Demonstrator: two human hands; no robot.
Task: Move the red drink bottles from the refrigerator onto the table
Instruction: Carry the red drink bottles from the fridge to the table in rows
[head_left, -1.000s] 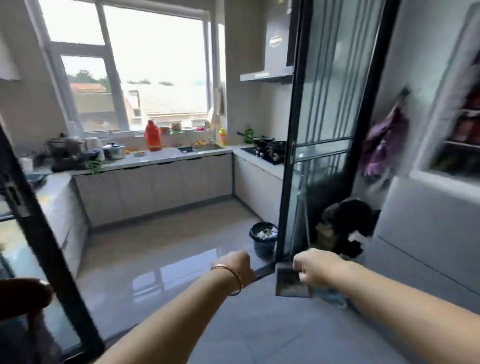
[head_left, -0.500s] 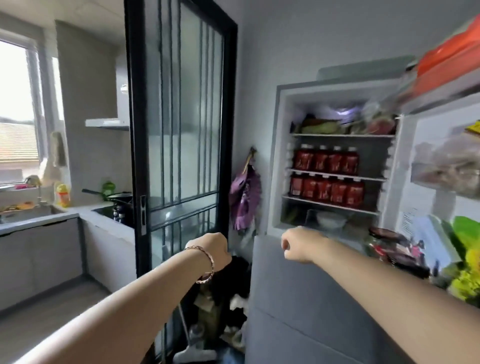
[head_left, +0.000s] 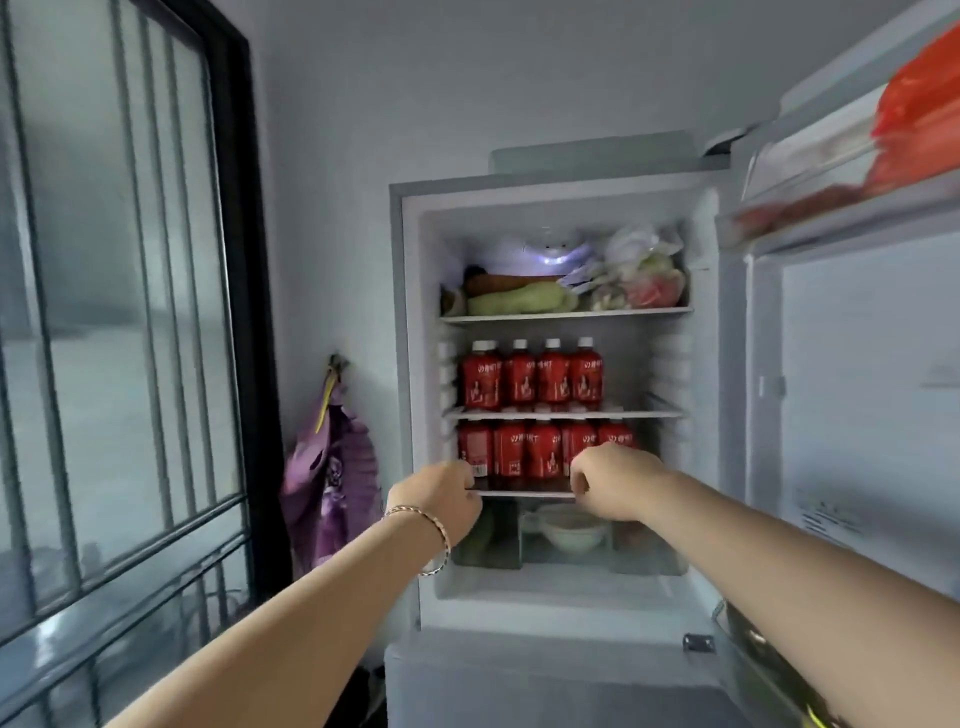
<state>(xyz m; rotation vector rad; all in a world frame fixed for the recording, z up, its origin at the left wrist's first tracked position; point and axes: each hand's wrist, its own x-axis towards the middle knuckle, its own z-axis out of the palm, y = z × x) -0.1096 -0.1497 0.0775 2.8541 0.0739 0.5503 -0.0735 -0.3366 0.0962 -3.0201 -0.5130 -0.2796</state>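
The refrigerator (head_left: 561, 189) stands open straight ahead. Several red drink bottles with white caps (head_left: 535, 376) line its middle shelf, and a second row of red bottles (head_left: 524, 452) fills the shelf below. My left hand (head_left: 441, 499) is at the front edge of that lower shelf, just below the leftmost bottle, with its fingers curled. In front of the rightmost lower bottles is my right hand (head_left: 615, 480), also curled, hiding their bases. Neither hand visibly holds a bottle.
The refrigerator door (head_left: 857, 389) is swung open at the right, with red bags in its upper rack. Vegetables and bags (head_left: 519, 299) sit on the top shelf, a bowl (head_left: 571, 530) below the bottles. A glass sliding door (head_left: 119, 312) and a purple bag (head_left: 332, 478) are at the left.
The view swung from the kitchen to face the open refrigerator. Both hands rose and reached forward to the lower shelf of red bottles.
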